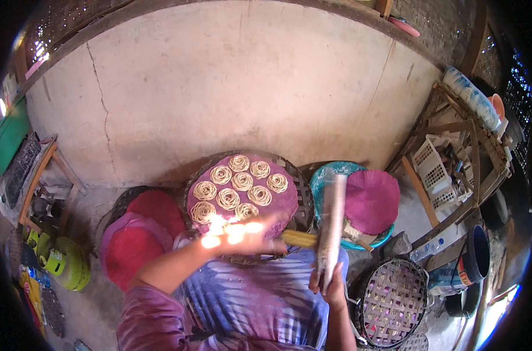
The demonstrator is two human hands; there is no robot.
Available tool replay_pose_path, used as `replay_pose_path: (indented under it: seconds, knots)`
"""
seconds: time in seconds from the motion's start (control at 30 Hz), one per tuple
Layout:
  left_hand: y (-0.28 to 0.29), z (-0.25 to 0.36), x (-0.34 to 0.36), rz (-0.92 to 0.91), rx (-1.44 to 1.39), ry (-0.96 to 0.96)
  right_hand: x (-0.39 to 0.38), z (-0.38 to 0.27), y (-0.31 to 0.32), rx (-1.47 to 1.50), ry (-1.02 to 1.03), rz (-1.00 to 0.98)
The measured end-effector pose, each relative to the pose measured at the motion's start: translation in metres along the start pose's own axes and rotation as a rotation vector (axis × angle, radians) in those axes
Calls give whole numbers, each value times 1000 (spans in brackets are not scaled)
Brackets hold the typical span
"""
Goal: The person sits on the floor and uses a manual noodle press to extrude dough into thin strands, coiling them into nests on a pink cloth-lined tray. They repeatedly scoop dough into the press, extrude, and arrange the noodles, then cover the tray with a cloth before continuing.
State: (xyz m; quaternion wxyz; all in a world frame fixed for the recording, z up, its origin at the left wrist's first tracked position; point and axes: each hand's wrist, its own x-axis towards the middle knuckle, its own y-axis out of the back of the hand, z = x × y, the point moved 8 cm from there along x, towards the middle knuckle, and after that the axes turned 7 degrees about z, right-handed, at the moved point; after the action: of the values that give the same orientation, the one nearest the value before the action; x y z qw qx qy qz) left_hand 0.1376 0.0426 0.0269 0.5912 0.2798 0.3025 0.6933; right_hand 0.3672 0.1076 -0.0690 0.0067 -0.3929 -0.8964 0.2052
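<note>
My right hand (pixel 330 285) grips the lower end of a silvery metal cylinder (pixel 333 216), blurred and held nearly upright. A yellow bar (pixel 299 238) sticks out to the left of the cylinder; how it joins is not clear. My left hand (pixel 242 235) reaches across over the near edge of a round woven tray (pixel 304 202). Its fingers look stretched out, though motion blurs them and bright sun patches wash out part of the hand. Nothing shows in it. On the tray's purple cloth (pixel 286 217) lie several pale rosettes of coiled strands (pixel 242 181).
Red and purple round cloths (pixel 134 251) lie at left, near a green gas cylinder (pixel 73 266). A teal basin (pixel 324 175) with a magenta cloth (pixel 371 202) stands right of the tray. Nearer are a woven basket (pixel 393 301) and a dark bucket (pixel 476 257). A wall (pixel 242 82) rises behind.
</note>
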Motion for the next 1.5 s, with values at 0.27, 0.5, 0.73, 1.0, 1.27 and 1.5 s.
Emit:
replay_pose_path:
  seconds: [0.27, 0.5, 0.73, 1.0, 1.27, 1.5]
  knots:
    - [-72, 27, -136, 56, -218, -207, -45, -43, -94, -1110, 274, -307]
    - [-111, 68, -164, 140, -416, -274, -15, -35, -137, -818, 420, -634]
    - [-29, 108, -128, -95, -480, -532, -134, -149, -259, -618, 1431, -1123]
    - [-11, 68, -112, -44, -159, -339, -57, -181, -245, -780, 857, -543]
    - [42, -12, -141, 472, -993, 197, -23, -273, -49, 189, 950, 345]
    - [25, 33, -85, 922, -1245, -208, 29, -158, -48, 952, 738, 433]
